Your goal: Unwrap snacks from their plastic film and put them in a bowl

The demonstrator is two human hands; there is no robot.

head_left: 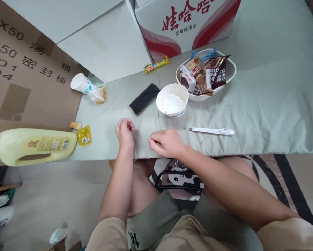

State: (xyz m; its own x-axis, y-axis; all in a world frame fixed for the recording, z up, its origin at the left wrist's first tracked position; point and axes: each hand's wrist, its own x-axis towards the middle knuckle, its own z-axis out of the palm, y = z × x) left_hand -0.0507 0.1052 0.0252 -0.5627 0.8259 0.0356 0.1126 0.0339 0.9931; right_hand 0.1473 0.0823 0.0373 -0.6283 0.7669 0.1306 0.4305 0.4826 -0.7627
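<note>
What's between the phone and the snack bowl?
A white paper bowl, apart from the phone, close by the snack bowl; head view shows it.

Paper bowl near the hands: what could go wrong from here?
1. The paper bowl stands just past the right hand and close to the phone. A knock could tip its white contents onto the phone.
2. The yellow bottle lies on its side along the front edge of the table, left of the left hand. It might roll off.
</note>
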